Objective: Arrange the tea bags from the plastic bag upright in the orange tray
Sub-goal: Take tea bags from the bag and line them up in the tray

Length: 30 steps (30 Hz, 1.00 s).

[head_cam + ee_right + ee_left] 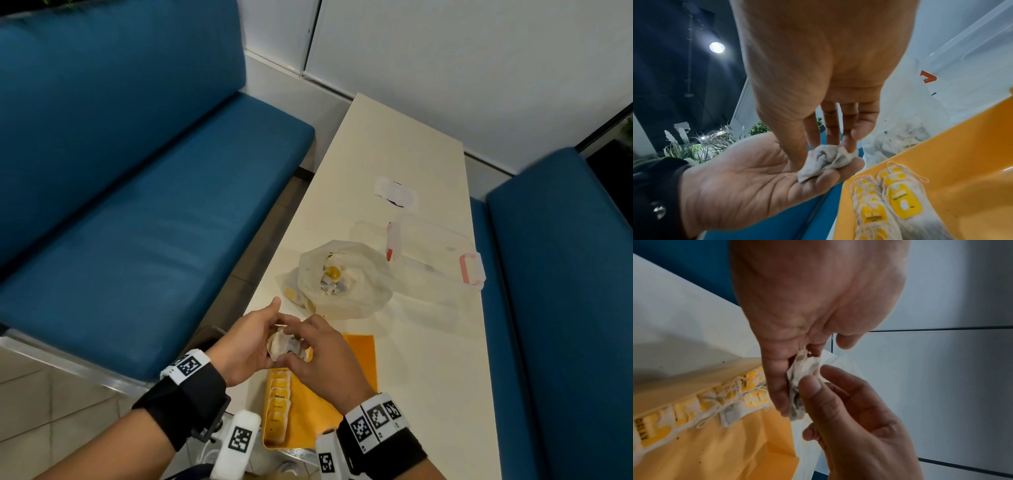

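Here, closest to the person, the orange tray [356, 404] is sitting at the near end of the cream table [404, 164], with a row of yellow-tagged tea bags [279, 407] already standing along its left wall. Just above the tray's far end, both hands are working one crumpled tea bag [826, 160]. The left hand [248, 342] is cupping it on curled fingertips, and the right hand [318, 356] is pinching it from above with thumb and fingers. It looks bunched rather than flat, so I would judge the sensible thing is smoothing it out and freeing its string before sliding it, tag up, against the end of the row; pushing it in crumpled could topple the neighbours. Beyond the hands, the open plastic bag [346, 281] is holding more tea bags. Farther off, a clear lidded container [435, 253] is lying on the table.
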Available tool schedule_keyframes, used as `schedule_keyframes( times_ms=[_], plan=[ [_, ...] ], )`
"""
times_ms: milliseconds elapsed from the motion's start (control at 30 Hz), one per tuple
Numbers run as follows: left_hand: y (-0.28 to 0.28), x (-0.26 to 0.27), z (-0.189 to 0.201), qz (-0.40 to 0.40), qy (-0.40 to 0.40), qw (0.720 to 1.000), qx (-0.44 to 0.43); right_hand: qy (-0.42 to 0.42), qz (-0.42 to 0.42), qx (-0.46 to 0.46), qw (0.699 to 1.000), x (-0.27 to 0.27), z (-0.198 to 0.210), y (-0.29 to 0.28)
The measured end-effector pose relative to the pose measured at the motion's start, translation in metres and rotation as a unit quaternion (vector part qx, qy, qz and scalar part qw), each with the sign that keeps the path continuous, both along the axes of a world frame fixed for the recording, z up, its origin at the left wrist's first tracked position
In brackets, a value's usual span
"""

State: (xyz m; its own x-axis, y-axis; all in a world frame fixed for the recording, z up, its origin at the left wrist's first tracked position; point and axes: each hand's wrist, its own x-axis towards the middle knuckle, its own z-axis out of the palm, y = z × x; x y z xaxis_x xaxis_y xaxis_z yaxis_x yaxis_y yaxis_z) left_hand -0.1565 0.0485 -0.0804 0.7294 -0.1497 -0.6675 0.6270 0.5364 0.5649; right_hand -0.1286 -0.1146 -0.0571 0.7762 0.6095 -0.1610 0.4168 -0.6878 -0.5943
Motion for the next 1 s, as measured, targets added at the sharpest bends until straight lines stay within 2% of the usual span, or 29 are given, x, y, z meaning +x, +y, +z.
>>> schedule_keyframes(
  times_ms=[333,633,767,1000],
  plan=[
    [-0.006,-0.001,0.004,-0.014,-0.017,1.000,0.015,-0.024,-0.079,-0.042,0.996,-0.006,0.001,0.010],
    [-0.003,-0.003,-0.003,-0.013,-0.046,0.999,-0.008,0.001,-0.123,-0.011,0.992,0.001,0.000,0.005],
    [0.000,-0.006,-0.005,-0.034,-0.091,0.995,0.021,-0.013,-0.149,0.008,0.989,0.006,0.002,-0.001],
    [-0.004,-0.003,-0.007,-0.056,-0.116,0.988,0.087,-0.013,-0.130,0.032,0.991,0.019,0.018,-0.011]
  ],
)
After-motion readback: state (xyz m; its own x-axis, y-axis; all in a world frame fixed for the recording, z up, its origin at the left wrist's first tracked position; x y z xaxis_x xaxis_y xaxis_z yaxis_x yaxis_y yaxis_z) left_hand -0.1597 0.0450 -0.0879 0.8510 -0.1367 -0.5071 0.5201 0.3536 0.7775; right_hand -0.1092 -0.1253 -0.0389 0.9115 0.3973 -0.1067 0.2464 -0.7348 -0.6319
